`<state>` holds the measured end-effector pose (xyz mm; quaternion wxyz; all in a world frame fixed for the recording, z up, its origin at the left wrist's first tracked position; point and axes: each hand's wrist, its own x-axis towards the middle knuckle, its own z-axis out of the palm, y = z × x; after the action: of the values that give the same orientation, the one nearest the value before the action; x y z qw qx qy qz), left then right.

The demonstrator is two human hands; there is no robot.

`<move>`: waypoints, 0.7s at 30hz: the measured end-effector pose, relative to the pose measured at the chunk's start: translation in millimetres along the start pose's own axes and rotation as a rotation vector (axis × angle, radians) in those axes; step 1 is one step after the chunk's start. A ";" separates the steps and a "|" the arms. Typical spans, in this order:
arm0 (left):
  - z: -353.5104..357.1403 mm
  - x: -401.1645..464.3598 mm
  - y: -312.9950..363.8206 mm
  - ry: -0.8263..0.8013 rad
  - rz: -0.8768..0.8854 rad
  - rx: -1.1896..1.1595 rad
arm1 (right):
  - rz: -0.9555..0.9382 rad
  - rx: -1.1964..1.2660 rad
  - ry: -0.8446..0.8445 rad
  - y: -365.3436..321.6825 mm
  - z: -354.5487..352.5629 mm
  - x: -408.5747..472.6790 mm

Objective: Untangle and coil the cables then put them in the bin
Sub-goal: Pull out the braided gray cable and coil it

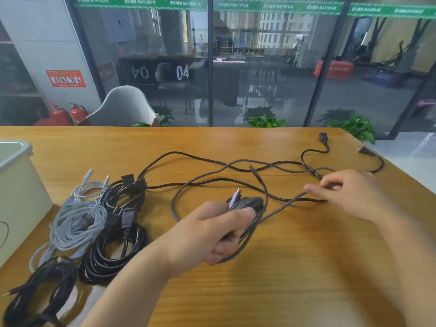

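While two hands (212, 230) coil braided cable (221, 171), three bundles (113, 232) (left).

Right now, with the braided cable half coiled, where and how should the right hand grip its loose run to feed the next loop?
Judging by its pose, pinch the braided cable from above on the straight stretch between the left hand and right hand. It runs taut there, off the black power cord, so it should slide free.

The one camera sits on my head, looking forward and down over the wooden table (259, 267), close above it; the table's near part fills the lower frame, glass wall (259, 67) beyond its far edge
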<state>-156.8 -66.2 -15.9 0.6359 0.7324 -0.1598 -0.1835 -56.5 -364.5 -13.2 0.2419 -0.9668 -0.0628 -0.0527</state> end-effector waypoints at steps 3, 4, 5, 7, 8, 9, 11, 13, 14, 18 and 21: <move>10.0 3.9 -0.8 0.002 -0.024 0.042 | 0.060 0.059 0.154 -1.7 -5.8 -2.6; 14.7 5.5 -2.4 0.000 -0.036 0.059 | 0.040 0.041 0.229 -7.8 -4.0 -4.0; 18.9 7.2 -3.7 0.003 -0.051 0.083 | 0.006 0.041 0.305 -15.1 -1.6 -6.1; 22.0 9.1 -6.0 0.015 -0.077 0.117 | -0.069 0.100 0.406 -29.0 1.7 -11.3; 21.2 9.3 -6.7 0.024 -0.084 0.120 | -0.093 0.143 0.437 -33.4 2.8 -13.2; 19.5 9.3 -7.1 0.038 -0.084 0.121 | -0.107 0.189 0.453 -37.7 2.6 -15.4; 15.3 9.2 -7.5 0.065 -0.076 0.127 | -0.142 0.274 0.457 -44.2 3.4 -19.6; 13.1 10.2 -8.6 0.069 -0.066 0.136 | -0.190 0.349 0.465 -49.8 5.2 -24.2; 13.2 10.9 -9.4 0.069 -0.064 0.147 | -0.208 0.386 0.470 -53.3 5.5 -27.1; 14.2 13.6 -13.8 0.098 -0.074 0.192 | -0.270 0.506 0.459 -68.0 6.6 -36.7; 15.3 15.6 -16.8 0.154 -0.074 0.206 | -0.304 0.599 0.388 -79.4 9.9 -44.5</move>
<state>-150.3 -84.5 -35.5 0.5605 0.8112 -0.1015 -0.1325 -111.4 -294.7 8.7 0.5105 -0.8050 -0.1710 -0.2491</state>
